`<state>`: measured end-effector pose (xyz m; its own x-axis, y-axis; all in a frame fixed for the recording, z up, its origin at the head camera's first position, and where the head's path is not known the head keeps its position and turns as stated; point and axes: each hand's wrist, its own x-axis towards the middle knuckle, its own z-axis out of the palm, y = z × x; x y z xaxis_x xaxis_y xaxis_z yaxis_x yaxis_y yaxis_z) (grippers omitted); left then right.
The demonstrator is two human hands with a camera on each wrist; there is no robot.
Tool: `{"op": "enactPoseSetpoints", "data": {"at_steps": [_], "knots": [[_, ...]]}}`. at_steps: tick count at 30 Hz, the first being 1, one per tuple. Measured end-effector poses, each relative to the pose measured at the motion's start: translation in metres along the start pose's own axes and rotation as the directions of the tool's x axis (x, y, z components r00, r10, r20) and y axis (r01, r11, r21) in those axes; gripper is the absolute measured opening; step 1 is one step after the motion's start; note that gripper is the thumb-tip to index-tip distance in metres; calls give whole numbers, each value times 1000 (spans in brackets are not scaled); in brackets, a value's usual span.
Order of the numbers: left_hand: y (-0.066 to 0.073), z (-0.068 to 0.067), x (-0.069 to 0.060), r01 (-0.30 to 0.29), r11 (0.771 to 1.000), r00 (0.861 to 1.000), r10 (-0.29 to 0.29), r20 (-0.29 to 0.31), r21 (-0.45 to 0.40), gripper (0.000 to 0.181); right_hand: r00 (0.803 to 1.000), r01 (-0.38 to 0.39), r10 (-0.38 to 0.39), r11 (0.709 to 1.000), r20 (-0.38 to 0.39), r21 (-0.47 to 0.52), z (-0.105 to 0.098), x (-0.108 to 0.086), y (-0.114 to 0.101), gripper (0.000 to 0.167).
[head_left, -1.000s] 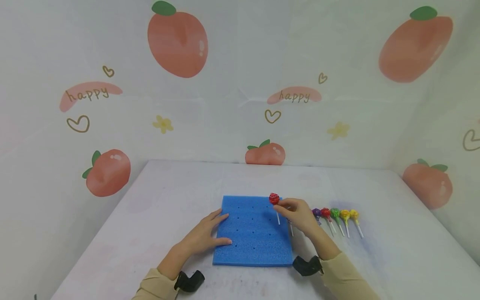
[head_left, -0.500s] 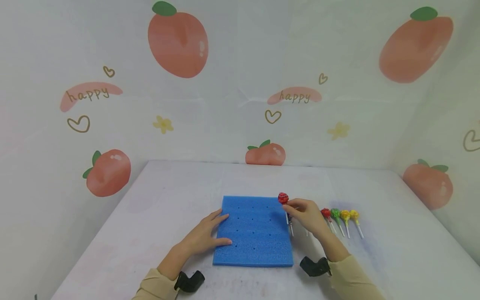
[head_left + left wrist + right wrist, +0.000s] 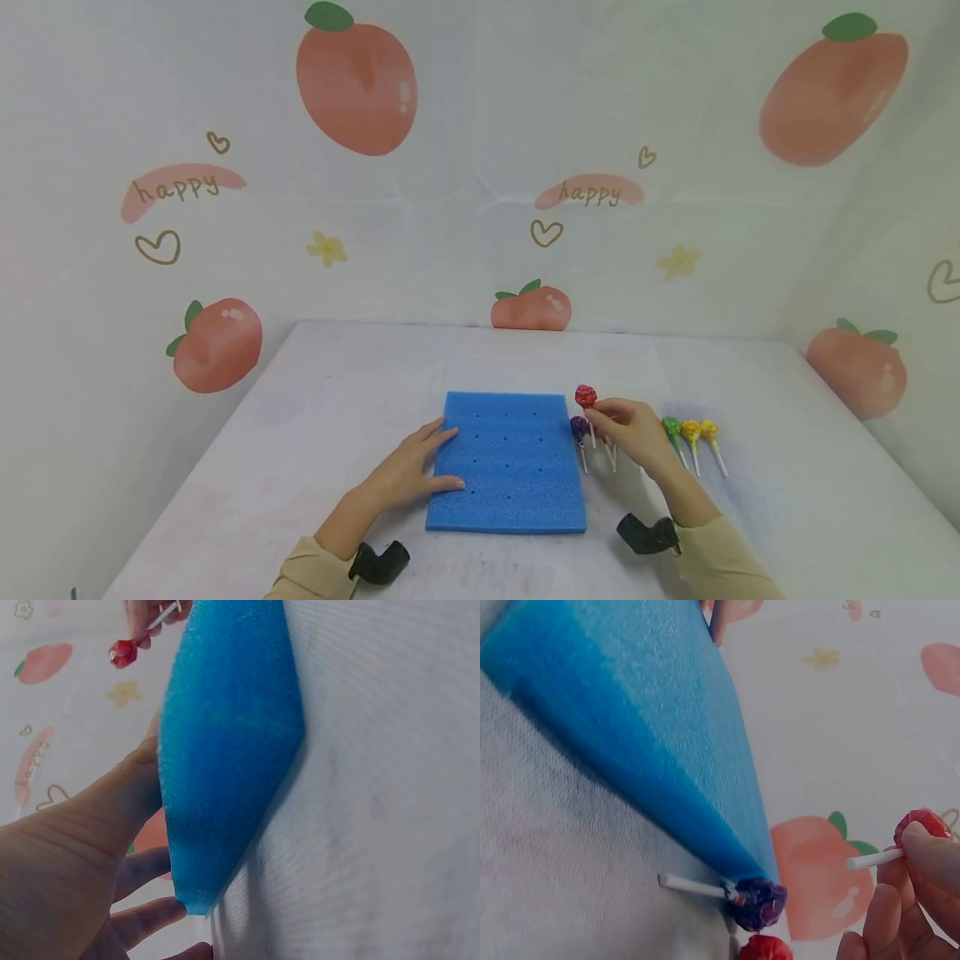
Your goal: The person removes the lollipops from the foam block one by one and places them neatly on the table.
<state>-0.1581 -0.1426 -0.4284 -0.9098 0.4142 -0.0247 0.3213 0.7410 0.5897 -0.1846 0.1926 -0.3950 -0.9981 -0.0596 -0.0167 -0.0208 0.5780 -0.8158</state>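
A blue foam board (image 3: 510,458) with small holes lies flat on the table. My left hand (image 3: 405,471) rests at its left edge, fingers and thumb extended over the border. Beyond the board's right edge, my right hand (image 3: 632,433) pinches a red-wrapped lollipop (image 3: 586,396) between thumb and fingers, candy end up in the head view. In the right wrist view its white stick (image 3: 875,859) sticks out past the thumb. Below it, beside the board, a purple lollipop (image 3: 759,906) lies on the table with another red lollipop (image 3: 765,949) next to it, partly hidden by the hand in the head view.
To the right of my right hand lie a green lollipop (image 3: 672,428) and two yellow lollipops, one left (image 3: 691,430) and one right (image 3: 708,429), in a row. A white cloth covers the table (image 3: 360,375). A printed backdrop (image 3: 465,167) stands behind it.
My right hand has moved right with the red lollipop, from over the board's upper right corner to beyond its edge. The purple lollipop's head has come into view. My left hand stays put.
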Motion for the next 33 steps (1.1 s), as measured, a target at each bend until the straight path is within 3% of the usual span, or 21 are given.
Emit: {"op": "enactPoseSetpoints", "data": {"at_steps": [6,33], "knots": [[2,-1,0,14,1000,1000,-14,4,-1,80,1000,9,-9,1000,-7,-3,-8,-1,6,36],[1,-1,0,0,1000,1000,0,0,-8,80,991,-111,102,986,-82,-124,-39,-15,28,50]]}}
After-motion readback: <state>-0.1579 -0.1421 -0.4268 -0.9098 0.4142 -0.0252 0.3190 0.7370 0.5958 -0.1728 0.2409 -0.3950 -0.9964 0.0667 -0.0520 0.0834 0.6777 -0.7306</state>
